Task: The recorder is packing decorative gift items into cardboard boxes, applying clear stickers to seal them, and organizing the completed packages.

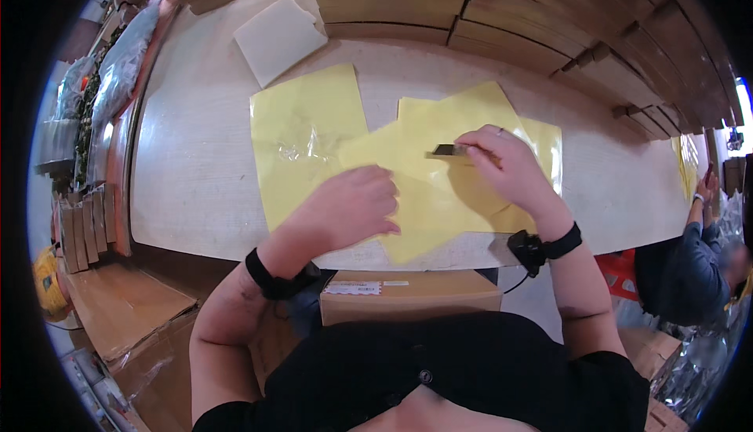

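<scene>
Several yellow sheets point(439, 204) lie overlapping on the pale table, and a clear shiny film point(310, 145) covers part of the left one. My left hand point(353, 204) rests on the sheets with its fingers curled in. Whatever may be under or between those fingers is hidden. My right hand point(506, 161) is above the right part of the sheets, closed in a pinch. From its fingertips a small dark blade point(447, 150) with a slanted end sticks out to the left, held over the yellow surface. Black bands with small devices are strapped round both wrists.
Stacked brown cardboard boxes point(384, 0) line the table's far side. A cream sheet point(278, 40) lies far left. Below the near edge is a closed carton point(408, 295). Clear plastic bags point(129, 55) lie on the left. Another person point(682, 267) is at far right.
</scene>
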Demonstrator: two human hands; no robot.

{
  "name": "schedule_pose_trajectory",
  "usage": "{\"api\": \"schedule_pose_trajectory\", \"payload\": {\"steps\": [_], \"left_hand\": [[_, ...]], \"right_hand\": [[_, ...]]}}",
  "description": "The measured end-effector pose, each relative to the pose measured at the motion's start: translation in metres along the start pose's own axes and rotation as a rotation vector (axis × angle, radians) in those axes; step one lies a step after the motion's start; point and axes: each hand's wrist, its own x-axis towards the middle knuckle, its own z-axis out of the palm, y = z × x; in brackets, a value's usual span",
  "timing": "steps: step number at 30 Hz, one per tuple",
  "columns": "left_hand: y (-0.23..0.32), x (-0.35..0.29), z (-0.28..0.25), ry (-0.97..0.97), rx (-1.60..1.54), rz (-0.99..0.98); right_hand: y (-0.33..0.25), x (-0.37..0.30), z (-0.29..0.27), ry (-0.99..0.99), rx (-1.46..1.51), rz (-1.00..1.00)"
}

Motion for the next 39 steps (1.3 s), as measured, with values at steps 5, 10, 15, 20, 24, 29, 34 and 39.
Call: {"api": "schedule_pose_trajectory", "payload": {"steps": [5, 10, 15, 20, 24, 29, 34, 39], "left_hand": [[0.013, 0.022, -0.02, -0.113, 0.034, -0.22], [0.026, 0.03, 0.007, 0.16, 0.142, -0.132], [0.028, 0.031, 0.008, 0.12, 0.148, -0.052], [0.035, 0.031, 0.01, 0.1, 0.016, 0.008], [0.033, 0.029, 0.008, 0.078, -0.061, 0.019], [0.031, 0.031, -0.007, -0.03, -0.336, 0.021], [0.027, 0.033, -0.023, -0.008, -0.582, -0.279], [0.025, 0.05, -0.013, -0.121, -0.189, -0.238]], "right_hand": [[0.0, -0.017, -0.02, -0.151, -0.001, 0.062], [0.004, -0.027, -0.017, -0.175, -0.019, -0.044], [0.01, -0.035, -0.01, -0.151, 0.02, -0.091], [0.008, -0.039, -0.006, -0.104, 0.05, -0.107], [0.007, -0.042, -0.003, -0.071, 0.055, -0.16], [0.005, -0.044, 0.002, 0.039, 0.221, 0.1], [0.007, -0.042, 0.009, 0.125, 0.146, 0.095], [0.008, -0.043, 0.008, 0.092, 0.151, 0.071]]}}
